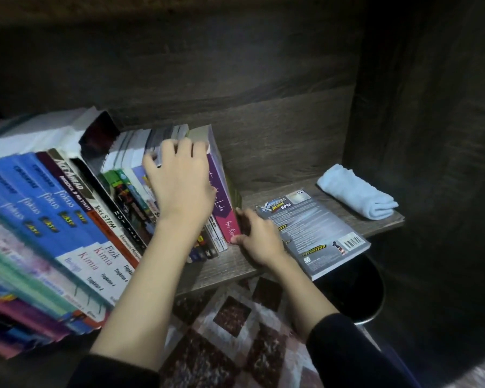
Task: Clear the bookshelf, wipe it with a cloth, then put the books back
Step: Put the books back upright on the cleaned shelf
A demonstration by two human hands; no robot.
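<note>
At the far left, the blue textbooks (48, 219) lean in a thick, glossy row; they look heavy, so they are likely best lifted a few at a time with support under the bottom edges.

Next come the slimmer paperbacks (132, 191), standing tilted on the shelf (224, 264). The left hand (179, 183) lies over them, fingers hooked over their top edges as if gathering a bundle. They look light but floppy, and smooth covers could let the middle ones slide out unless squeezed from both sides.

The purple book (221, 197) ends the row. The right hand (259, 238) sits at its lower end, fingers bent against the cover; I cannot tell whether it pinches or only braces.

Further right, 1 grey workbook (311, 233) lies flat, overhanging the front edge, easy to lift there. The folded cloth (356, 191) rests at the shelf's right end, soft and light.
</note>
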